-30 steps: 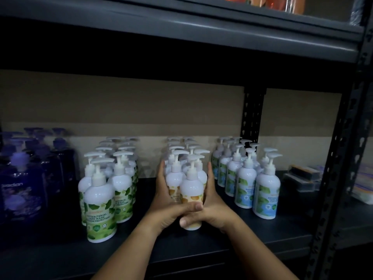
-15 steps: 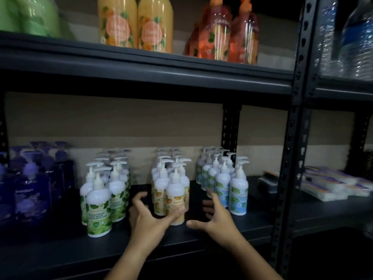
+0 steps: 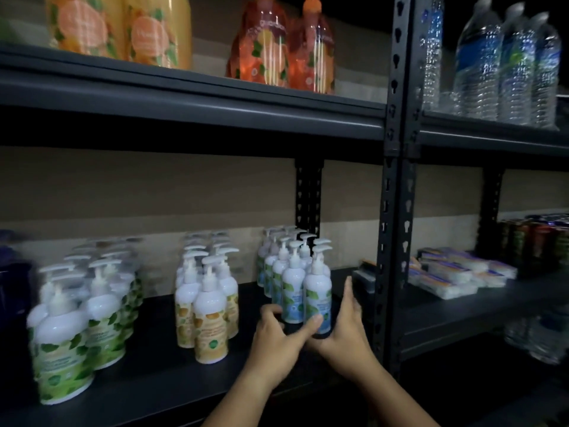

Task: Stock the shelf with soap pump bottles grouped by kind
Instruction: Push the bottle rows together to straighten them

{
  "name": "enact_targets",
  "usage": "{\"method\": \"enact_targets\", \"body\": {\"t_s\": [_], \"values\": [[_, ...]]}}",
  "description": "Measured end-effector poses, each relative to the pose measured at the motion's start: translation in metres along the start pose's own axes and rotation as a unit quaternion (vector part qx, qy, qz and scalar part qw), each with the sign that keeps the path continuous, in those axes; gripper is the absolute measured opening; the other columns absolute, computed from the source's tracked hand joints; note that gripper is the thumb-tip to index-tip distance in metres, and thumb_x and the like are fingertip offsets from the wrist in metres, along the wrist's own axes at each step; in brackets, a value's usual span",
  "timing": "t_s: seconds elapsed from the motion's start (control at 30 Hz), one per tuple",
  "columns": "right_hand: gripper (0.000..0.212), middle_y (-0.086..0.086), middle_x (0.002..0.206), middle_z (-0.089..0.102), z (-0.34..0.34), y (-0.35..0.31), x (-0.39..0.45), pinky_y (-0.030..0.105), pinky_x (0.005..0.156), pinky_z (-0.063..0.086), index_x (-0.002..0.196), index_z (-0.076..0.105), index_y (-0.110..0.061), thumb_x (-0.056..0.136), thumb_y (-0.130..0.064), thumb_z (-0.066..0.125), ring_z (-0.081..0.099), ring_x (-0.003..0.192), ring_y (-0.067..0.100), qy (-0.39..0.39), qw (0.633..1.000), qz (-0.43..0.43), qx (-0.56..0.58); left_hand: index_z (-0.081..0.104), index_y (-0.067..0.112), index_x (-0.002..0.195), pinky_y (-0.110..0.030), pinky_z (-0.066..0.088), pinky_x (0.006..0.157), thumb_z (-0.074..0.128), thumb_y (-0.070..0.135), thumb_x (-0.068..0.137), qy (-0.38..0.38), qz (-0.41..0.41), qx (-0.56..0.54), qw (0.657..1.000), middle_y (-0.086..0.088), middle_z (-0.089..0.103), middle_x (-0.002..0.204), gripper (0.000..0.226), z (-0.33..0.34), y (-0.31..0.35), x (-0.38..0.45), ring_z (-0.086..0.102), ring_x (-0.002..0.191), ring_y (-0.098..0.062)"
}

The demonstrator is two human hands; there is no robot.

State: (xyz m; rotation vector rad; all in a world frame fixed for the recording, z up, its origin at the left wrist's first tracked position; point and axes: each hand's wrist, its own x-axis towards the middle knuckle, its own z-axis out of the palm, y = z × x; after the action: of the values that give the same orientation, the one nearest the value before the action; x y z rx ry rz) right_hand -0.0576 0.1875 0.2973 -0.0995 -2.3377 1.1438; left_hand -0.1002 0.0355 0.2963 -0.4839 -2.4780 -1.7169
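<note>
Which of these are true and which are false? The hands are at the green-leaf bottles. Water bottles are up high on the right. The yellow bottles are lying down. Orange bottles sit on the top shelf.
1. Both hands are at the green-leaf bottles. False: the left hand and right hand are at the blue-label bottles; the green-leaf bottles stand far left.
2. Water bottles stand high on the right. True.
3. The yellow-label bottles lie on their sides. False: they stand upright.
4. Orange bottles sit on the upper shelf. True.
</note>
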Motion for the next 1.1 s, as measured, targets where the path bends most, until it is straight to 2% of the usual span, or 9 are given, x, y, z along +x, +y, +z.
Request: {"method": "enact_targets", "body": {"t_s": [0.1,0.2,0.27,0.33,0.4,0.5,0.63,0.93,1.1], "values": [[0.164,0.016,0.167,0.002,-0.005,0.006,0.023,0.047,0.115,0.035,0.146,-0.040,-0.039,0.050,-0.063,0.091,0.024,0.151,0.033,-0.019,0.997,0.072,0.011,0.027,0.032,0.147,-0.024,0.042,0.100,0.088,0.068,0.059,0.013,0.038,-0.069,0.997,0.005,0.049,0.143,0.113,0.011,-0.013,0.029,0.052,0.128,-0.012],[0.175,0.012,0.165,0.018,-0.002,0.018,0.044,0.044,0.108,0.046,0.136,-0.045,-0.051,0.029,-0.068,0.093,0.043,0.141,0.030,-0.041,0.993,0.099,0.043,0.024,0.050,0.145,-0.033,0.043,0.113,0.094,0.068,0.048,0.032,0.092,-0.130,0.987,0.016,0.046,0.149,0.121,0.019,-0.018,0.053,0.048,0.135,-0.008],[0.179,0.003,0.161,0.032,0.001,0.027,0.054,0.039,0.095,0.056,0.134,-0.043,-0.057,0.029,-0.053,0.102,0.056,0.129,0.020,-0.055,0.987,0.086,0.123,0.024,0.056,0.144,-0.042,0.041,0.118,0.097,0.068,0.044,0.030,0.114,-0.143,0.983,0.021,0.043,0.153,0.124,0.024,-0.019,0.067,0.044,0.141,-0.008],[0.172,-0.008,0.145,0.050,0.004,0.034,0.061,0.025,0.078,0.060,0.144,-0.036,-0.049,0.047,-0.017,0.103,0.067,0.108,0.001,-0.073,0.977,0.063,0.190,0.014,0.061,0.150,-0.047,0.039,0.119,0.099,0.065,0.043,0.020,0.120,-0.149,0.981,0.022,0.036,0.159,0.137,0.028,-0.022,0.080,0.039,0.147,-0.011],[0.161,-0.020,0.136,0.052,0.006,0.034,0.066,0.019,0.079,0.057,0.149,-0.027,-0.044,0.057,0.002,0.096,0.064,0.103,-0.012,-0.078,0.975,0.029,0.207,0.005,0.063,0.152,-0.049,0.038,0.120,0.099,0.063,0.044,0.012,0.129,-0.159,0.979,0.021,0.028,0.164,0.144,0.032,-0.024,0.088,0.033,0.151,-0.012],[0.155,-0.020,0.144,0.047,0.007,0.037,0.072,0.016,0.086,0.054,0.151,-0.019,-0.047,0.058,0.004,0.094,0.058,0.111,-0.017,-0.068,0.976,-0.004,0.206,-0.010,0.061,0.152,-0.047,0.031,0.124,0.096,0.069,0.043,0.008,0.152,-0.146,0.977,0.024,0.006,0.168,0.153,0.037,-0.022,0.094,0.016,0.156,-0.008],[0.152,-0.040,0.122,0.039,0.009,0.039,0.078,0.009,0.079,0.052,0.152,-0.017,-0.047,0.060,0.003,0.093,0.054,0.097,-0.028,-0.074,0.978,0.005,0.194,-0.017,0.062,0.150,-0.048,0.029,0.125,0.097,0.066,0.045,0.005,0.169,-0.145,0.975,0.024,0.002,0.169,0.155,0.041,-0.022,0.103,0.012,0.157,-0.006],[0.135,-0.032,0.125,0.045,0.016,0.035,0.082,0.000,0.075,0.044,0.159,-0.008,-0.030,0.069,0.007,0.086,0.053,0.094,-0.031,-0.074,0.980,-0.015,0.183,-0.017,0.058,0.152,-0.048,0.024,0.126,0.089,0.074,0.053,0.004,0.188,-0.119,0.975,0.024,-0.009,0.168,0.146,0.046,-0.028,0.111,0.001,0.158,-0.006],[0.139,-0.032,0.124,0.047,0.015,0.033,0.081,0.003,0.076,0.047,0.159,-0.011,-0.031,0.067,0.007,0.087,0.056,0.096,-0.027,-0.084,0.979,-0.010,0.186,-0.014,0.061,0.151,-0.049,0.029,0.125,0.092,0.071,0.052,0.002,0.184,-0.122,0.975,0.022,-0.003,0.169,0.145,0.046,-0.029,0.113,0.009,0.158,-0.009]]}}
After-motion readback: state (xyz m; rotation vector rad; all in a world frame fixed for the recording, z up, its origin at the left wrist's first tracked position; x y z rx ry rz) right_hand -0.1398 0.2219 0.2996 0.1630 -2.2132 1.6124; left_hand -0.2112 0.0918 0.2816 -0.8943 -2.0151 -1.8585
